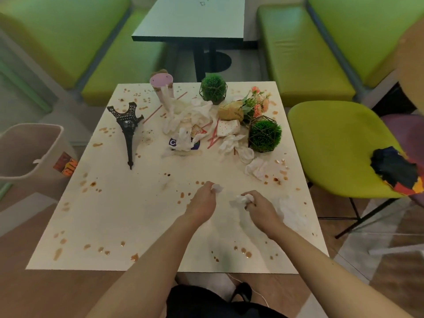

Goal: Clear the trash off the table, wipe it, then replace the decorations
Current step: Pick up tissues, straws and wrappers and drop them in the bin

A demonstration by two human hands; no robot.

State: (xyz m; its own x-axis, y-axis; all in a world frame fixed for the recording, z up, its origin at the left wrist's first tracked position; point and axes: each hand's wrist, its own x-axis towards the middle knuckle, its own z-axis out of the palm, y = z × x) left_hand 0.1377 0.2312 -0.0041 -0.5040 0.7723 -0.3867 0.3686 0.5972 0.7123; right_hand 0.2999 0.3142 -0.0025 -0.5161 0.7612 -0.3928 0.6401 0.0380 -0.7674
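Trash sits mostly at the far middle of the cream table [128,221]: a heap of crumpled white napkins [188,115], red straws [214,134], a dotted paper cup [228,127] on its side, a purple wrapper [173,142] with a white letter "C" legible, and a brown wrapper [230,110] with print too small to read. Pink cup [161,87] upright near the far edge, napkin hanging out of it. Brown spots scattered across the surface, dense along the near and left edges.

Left hand [202,204]: fingers curled round a small napkin wad [216,188]. Right hand [259,206]: fingers curled round a second wad [245,199]. Another napkin [292,211] lies just right of it, near the right edge.

Decorations: black tower model [127,127] tilted, left of the heap; two green balls in wire frames [213,88] [263,134]; pink flowers [258,103].

Bin [29,150] stands off the left edge, orange label reads "BIN". Near-left quarter of the table holds only stains. Green chair [332,145] close to the right edge.
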